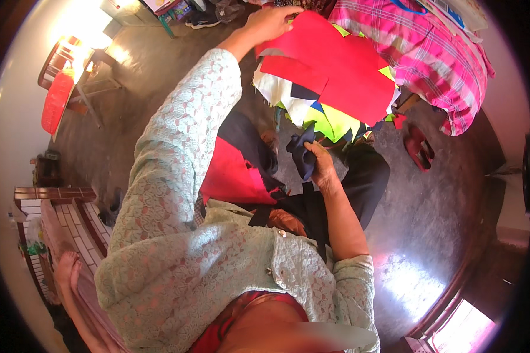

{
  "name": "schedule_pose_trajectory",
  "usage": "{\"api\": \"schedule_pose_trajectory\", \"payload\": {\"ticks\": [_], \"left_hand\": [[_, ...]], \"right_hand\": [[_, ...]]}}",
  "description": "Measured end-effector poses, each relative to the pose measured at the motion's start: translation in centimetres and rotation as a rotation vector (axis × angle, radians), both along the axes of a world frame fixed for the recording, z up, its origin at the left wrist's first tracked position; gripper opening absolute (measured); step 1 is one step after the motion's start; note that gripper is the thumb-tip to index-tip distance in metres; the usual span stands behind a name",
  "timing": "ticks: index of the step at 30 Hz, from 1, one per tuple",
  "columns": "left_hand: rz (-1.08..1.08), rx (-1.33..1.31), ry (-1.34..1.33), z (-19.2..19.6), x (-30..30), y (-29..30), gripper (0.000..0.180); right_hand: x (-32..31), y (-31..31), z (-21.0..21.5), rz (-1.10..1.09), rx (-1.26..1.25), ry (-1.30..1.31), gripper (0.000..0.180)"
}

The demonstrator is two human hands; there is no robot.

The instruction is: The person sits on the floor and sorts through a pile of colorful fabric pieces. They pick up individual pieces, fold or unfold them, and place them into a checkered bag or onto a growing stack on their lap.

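Observation:
My left hand [272,26], arm stretched far forward, grips the upper left edge of a big flat piece of red cloth [353,70]. Under that piece lies a heap of cut scraps: white cloth [272,88], neon yellow-green cloth [330,120] and some dark blue bits. Closer to me, my right hand [324,165] is closed around a crumpled dark navy cloth piece [302,152], just below the heap's near edge. Another red cloth [235,173] with a ragged edge rests over my lap. What supports the heap is mostly hidden.
Pink plaid cloth [418,53] drapes down at the far right. A dark red shoe [418,150] is on the grey floor [418,223]. To the left are a red object [59,100] by a small table and, lower down, another person's bare legs [76,300] on a bed or bench.

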State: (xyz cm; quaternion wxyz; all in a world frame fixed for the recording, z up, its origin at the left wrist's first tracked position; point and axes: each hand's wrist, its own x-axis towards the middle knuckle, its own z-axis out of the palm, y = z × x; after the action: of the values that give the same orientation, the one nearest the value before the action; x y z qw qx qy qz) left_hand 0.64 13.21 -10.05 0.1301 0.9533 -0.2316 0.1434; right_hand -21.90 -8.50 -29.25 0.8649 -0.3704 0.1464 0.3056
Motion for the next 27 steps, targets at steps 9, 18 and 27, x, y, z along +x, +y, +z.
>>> {"api": "schedule_pose_trajectory", "payload": {"ticks": [9,18,27], "left_hand": [[0.109,-0.055,-0.218,-5.3,-2.8,-1.9,0.048],[-0.083,-0.216,-0.289,-7.0,-3.6,-9.1,0.039],[0.134,-0.211,0.148,-7.8,1.1,-6.6,0.070]], "right_hand": [[0.1,0.3,0.2,0.002,-0.010,0.004,0.023],[0.0,0.2,1.0,0.014,-0.020,0.008,0.020],[0.1,0.0,1.8,0.016,0.013,0.000,0.021]]}}
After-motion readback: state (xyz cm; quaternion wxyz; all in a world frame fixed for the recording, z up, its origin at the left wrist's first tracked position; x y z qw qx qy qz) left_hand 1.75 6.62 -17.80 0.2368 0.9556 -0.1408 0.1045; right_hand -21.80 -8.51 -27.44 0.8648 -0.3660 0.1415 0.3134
